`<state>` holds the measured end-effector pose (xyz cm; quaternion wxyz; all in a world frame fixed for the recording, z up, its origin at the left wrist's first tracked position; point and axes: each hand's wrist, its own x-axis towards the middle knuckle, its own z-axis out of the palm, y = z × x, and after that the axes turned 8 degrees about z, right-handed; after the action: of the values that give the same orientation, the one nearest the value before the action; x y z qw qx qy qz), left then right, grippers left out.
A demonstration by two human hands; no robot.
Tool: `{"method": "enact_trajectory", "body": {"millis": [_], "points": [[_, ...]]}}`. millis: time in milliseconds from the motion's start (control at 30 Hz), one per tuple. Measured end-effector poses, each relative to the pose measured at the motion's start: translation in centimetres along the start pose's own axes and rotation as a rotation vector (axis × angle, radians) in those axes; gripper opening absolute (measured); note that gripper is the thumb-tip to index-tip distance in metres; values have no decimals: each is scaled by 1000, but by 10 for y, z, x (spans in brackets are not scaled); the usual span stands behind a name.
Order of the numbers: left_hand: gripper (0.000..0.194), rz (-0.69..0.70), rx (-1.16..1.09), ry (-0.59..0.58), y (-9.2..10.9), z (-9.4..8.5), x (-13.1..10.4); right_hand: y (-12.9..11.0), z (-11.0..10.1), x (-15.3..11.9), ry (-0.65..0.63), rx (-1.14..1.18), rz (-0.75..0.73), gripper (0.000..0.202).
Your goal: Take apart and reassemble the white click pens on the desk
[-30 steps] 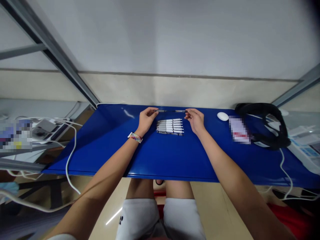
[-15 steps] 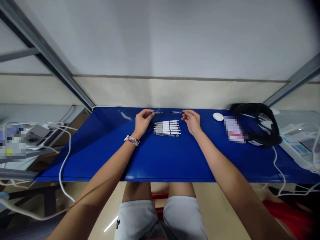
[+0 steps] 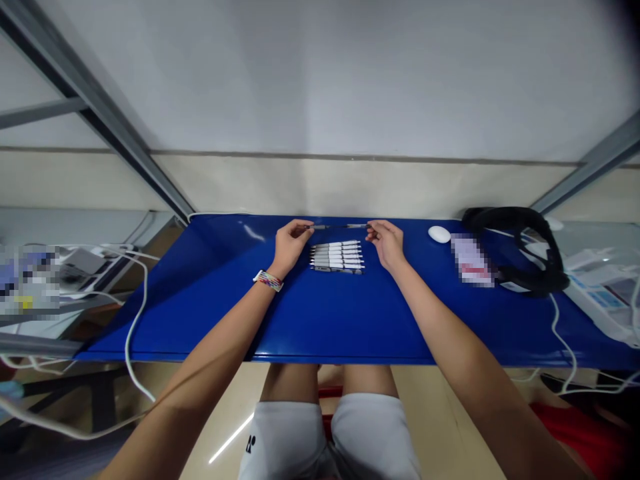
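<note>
where fingers (image 3: pixel 301 223) pinch it, the pen (image 3: pixel 337 227) is partly hidden.

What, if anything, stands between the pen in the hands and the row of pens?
Nothing visible does: only blue tabletop shows between the held pen and the row of pens on its near side. The left hand and right hand pinch its ends, either side of that gap.

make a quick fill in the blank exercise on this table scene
The left hand and right hand hold opposite ends of a ____.
The row of pens lies on a ____ tabletop.
The multicoloured wristband is on the ____ arm's side.
The white oval object lies ____ of the row of pens.

Missing: pen; blue; left; right
</note>
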<state>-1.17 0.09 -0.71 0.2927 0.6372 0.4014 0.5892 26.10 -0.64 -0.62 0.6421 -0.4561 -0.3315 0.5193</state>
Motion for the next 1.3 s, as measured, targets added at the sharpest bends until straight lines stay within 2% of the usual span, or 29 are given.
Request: {"method": "enact_trajectory", "body": {"millis": [133,267,367,467,600,633,767,900,1000,1067,1200,1300], "points": [[24,13,-6,-23,2,1,-2,-1,-1,-1,-50,-40,1,19],[27,-22,15,-159,7,2,-4,-2,-2,-5,-224,-151,4,30],[47,3,92,-240,11,2,-5,-1,-2,-7,-276,-207,-28,32],[56,46,149,-253,13,3,-6,0,-2,-6,-278,-208,-27,32],[20,101,137,-234,16,4,-7,-2,-1,-7,-251,-183,9,32],[18,106,115,-229,17,4,-7,-2,-1,-8,-243,-175,14,33],[25,70,7,-241,19,4,-8,-6,1,-10,-224,-157,33,36],[42,114,55,-257,18,5,-8,-8,2,-11,-211,-157,36,37],[28,72,73,-262,17,6,-8,-8,2,-11,-211,-155,39,36],[27,73,63,-262,17,6,-8,-7,2,-11,-213,-154,41,35],[47,144,142,-249,18,5,-8,-7,2,-10,-212,-141,38,35],[28,93,152,-229,18,6,-8,-7,2,-10,-213,-140,38,35]]}}
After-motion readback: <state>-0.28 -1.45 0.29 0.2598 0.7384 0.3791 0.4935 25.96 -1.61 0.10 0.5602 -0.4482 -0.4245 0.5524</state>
